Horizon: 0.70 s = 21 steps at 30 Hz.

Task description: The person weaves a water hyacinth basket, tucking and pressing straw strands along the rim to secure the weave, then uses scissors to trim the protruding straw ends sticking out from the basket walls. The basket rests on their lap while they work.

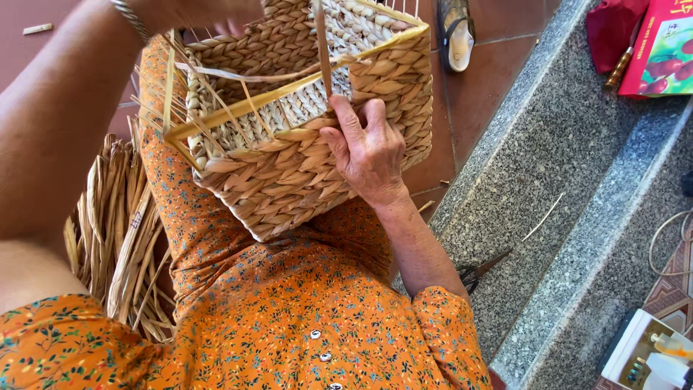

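A rectangular woven basket (pixel 289 173) of pale braided straw rests on my lap, with a yellow frame along its rim and loose strands sticking up. My right hand (pixel 368 152) grips the basket's near wall, thumb over the rim, fingers pressed on the braid. My left hand (pixel 209 14) is at the top edge of view over the basket's far side, mostly cut off; its fingers seem to pinch straw strands. I wear an orange flowered dress (pixel 289 318).
A bundle of dried straw (pixel 119 231) lies on the red tile floor at my left. Scissors (pixel 480 269) lie on the grey granite step (pixel 548 166). A sandal (pixel 456 32), a red box (pixel 660 50), a wooden-handled tool (pixel 621 66) and a white box (pixel 650 350) sit around.
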Tool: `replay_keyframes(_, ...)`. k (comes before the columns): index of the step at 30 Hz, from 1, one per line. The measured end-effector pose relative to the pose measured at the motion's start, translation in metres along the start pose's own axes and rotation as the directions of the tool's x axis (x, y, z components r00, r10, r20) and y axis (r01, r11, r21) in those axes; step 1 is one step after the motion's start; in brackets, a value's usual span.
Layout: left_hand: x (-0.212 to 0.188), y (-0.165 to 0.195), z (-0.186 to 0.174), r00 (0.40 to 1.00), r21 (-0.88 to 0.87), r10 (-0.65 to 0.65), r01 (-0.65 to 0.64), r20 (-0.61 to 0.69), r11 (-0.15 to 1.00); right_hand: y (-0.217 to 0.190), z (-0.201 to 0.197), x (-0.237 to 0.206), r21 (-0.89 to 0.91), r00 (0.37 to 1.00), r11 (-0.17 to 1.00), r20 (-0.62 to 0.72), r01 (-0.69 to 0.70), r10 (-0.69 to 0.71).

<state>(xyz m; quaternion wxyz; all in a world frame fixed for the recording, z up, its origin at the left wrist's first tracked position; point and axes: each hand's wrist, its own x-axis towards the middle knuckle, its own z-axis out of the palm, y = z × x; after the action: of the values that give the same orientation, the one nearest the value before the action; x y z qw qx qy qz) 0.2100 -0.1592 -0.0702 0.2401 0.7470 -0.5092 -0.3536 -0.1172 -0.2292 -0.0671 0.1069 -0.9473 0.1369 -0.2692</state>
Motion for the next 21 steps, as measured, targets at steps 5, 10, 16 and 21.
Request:
replay_keyframes(5, 0.017, 0.032, 0.024, 0.919, 0.029, 0.044, -0.06, 0.392, 0.998, -0.006, 0.005, 0.01, -0.082, 0.999, 0.996, 0.023, -0.047, 0.049)
replay_keyframes(10, 0.016, 0.051, 0.056, 0.845, -0.577, 0.351, -0.062, 0.404, 0.814, -0.007, -0.001, 0.011, -0.107, 0.997, 0.992, 0.039, -0.066, 0.07)
replay_keyframes(16, 0.019, 0.022, 0.071, 0.917, -0.682, 0.139, 0.17, 0.374, 0.711, -0.003, 0.001, 0.01, -0.006, 0.998, 0.998, 0.023, -0.062, 0.062)
replay_keyframes(21, 0.028, 0.009, 0.083, 0.94, -0.69, -0.103, 0.309, 0.324, 0.655, 0.003, 0.008, 0.0, 0.267, 0.995, 0.962, -0.072, -0.051, 0.073)
